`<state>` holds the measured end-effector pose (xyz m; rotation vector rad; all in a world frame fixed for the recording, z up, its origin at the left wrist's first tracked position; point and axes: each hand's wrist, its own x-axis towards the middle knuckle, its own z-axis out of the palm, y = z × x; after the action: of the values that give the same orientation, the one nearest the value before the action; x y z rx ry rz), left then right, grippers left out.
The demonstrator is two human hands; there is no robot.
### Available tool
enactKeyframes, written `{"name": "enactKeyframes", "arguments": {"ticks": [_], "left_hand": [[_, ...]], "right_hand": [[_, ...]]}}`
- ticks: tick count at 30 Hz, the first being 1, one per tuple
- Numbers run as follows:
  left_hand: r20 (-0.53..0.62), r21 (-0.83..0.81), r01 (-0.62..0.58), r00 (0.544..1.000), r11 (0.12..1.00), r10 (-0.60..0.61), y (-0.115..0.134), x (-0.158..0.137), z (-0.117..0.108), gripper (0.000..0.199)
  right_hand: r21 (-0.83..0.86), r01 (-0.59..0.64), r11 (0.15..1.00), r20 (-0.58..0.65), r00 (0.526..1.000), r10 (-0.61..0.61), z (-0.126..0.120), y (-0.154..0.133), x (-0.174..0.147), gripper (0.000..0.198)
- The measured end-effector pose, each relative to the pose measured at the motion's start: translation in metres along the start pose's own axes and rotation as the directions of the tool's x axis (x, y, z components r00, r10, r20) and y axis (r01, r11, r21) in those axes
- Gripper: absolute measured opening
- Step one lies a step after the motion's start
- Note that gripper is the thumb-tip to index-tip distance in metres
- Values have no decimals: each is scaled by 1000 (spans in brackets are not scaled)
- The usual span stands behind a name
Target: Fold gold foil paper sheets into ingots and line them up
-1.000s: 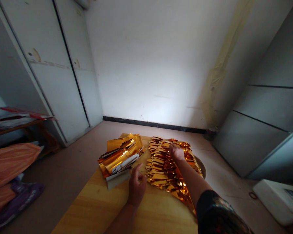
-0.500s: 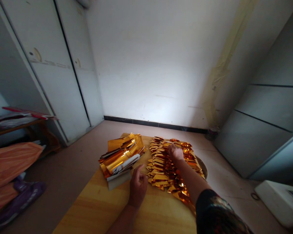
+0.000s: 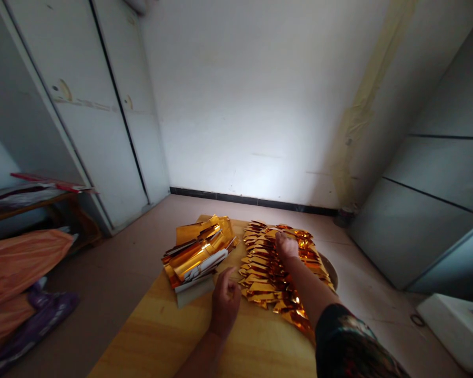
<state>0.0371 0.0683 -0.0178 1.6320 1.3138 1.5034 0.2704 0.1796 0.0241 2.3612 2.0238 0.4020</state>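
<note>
Shiny gold foil paper folded into many pointed pieces (image 3: 260, 265) lies in overlapping rows on the right of the wooden table (image 3: 153, 325). Over the far part of these rows is my right hand (image 3: 287, 247), its fingers closed on a folded gold foil paper piece whose far end shows at the fingertips. My left hand (image 3: 225, 303) hovers near the table's middle, loosely curled, thumb and forefinger apart, with nothing visible in it. Just left of it sits a loose stack of flat gold foil sheets (image 3: 199, 254), some showing white backs.
Behind the folded pieces, a round metal rim (image 3: 330, 270) pokes out at the table's right edge. A white box (image 3: 453, 328) is on the floor to the right. Orange and purple bags (image 3: 23, 268) lie at the left, below a wooden shelf (image 3: 59, 202). Grey cabinets (image 3: 429, 210) flank the wall.
The view has shifted slightly, so everything sits a little further right. Both hands keep nearly the same places over the foil and the table.
</note>
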Motion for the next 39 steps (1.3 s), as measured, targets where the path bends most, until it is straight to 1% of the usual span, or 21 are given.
{"name": "enactKeyframes", "arguments": {"ticks": [9,13,15,17,20,22,24,26,27,28,29,30,31,32,33,34,35,36,37,39], "left_hand": [[-11,8,-41,999,999,41,-4,1,1,37],[-8,53,-91,996,994,92,-5,2,1,34],[-11,67,-143,989,987,144,-5,1,2,34],[0,90,-206,978,974,207,-4,1,3,34],[61,156,-303,953,940,297,0,3,-2,31],[91,215,-363,932,907,351,5,11,-14,27],[67,313,-369,928,875,367,10,24,-33,26],[18,460,-302,943,835,332,15,41,-56,26],[-4,542,-238,958,806,286,16,50,-68,27],[-26,625,-157,975,765,222,18,58,-79,29],[-21,698,-84,990,711,137,19,66,-88,31],[10,759,-24,1000,651,26,20,72,-96,32],[39,803,33,993,595,-108,20,77,-101,34],[72,831,75,968,551,-240,20,80,-105,37],[98,841,108,934,530,-345,20,82,-106,42],[116,843,134,900,520,-421,20,82,-107,45],[134,844,144,876,516,-463,20,82,-106,47],[146,846,143,865,513,-481,20,81,-105,48],[153,851,133,864,509,-480,20,79,-103,47],[163,859,100,877,502,-452,20,76,-101,46]], "right_hand": [[9,-27,1000,36,999,27,-8,-4,0,27],[23,-19,1000,24,1000,18,-22,-6,-6,27],[49,15,999,-28,1000,-14,-33,-12,-14,26],[102,92,991,-89,993,-83,-44,-21,-29,24],[209,249,946,-184,960,-212,-54,-40,-70,20],[291,397,871,-237,911,-337,-53,-52,-104,18],[352,507,787,-297,858,-420,-47,-60,-140,16],[394,545,740,-327,836,-441,-39,-64,-170,16],[415,553,722,-310,832,-459,-36,-65,-183,16],[432,554,711,-290,832,-472,-34,-64,-193,16],[442,549,709,-267,835,-481,-32,-64,-202,16],[450,539,712,-248,841,-480,-32,-62,-208,15],[453,534,714,-230,844,-485,-32,-61,-213,15],[451,533,716,-216,843,-492,-33,-60,-216,14],[443,536,718,-204,841,-501,-34,-59,-219,14],[432,540,722,-194,838,-511,-36,-58,-220,14],[420,545,726,-186,834,-519,-37,-56,-221,14],[409,550,729,-178,831,-527,-39,-55,-221,14],[400,553,731,-172,829,-532,-40,-55,-222,14],[395,557,731,-168,826,-538,-41,-54,-222,12]]}}
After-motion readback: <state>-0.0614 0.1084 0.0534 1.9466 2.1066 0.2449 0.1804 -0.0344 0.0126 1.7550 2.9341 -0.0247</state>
